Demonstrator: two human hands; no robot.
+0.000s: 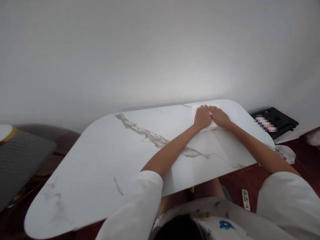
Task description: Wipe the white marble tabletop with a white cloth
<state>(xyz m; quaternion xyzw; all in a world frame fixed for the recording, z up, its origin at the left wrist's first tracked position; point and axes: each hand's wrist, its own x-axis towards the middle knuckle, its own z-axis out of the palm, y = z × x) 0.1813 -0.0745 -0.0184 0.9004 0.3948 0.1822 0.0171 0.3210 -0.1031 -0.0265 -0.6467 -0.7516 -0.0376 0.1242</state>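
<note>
Both my hands lie side by side on a folded white cloth (213,126) near the far edge of a white marble-patterned table (95,156). Flat on the cloth's left part is my left hand (202,117), its fingers stretched toward the wall. My right hand (220,116) presses on the right part, fingers straight and angled to the left. The two hands touch or nearly touch at the thumbs. They cover much of the cloth.
A grey wall (150,50) stands right behind the table. To the right are a black case (282,120) and a white plastic bag (288,154). A power strip (245,200) lies on the red floor. At left is a grey striped surface (25,160).
</note>
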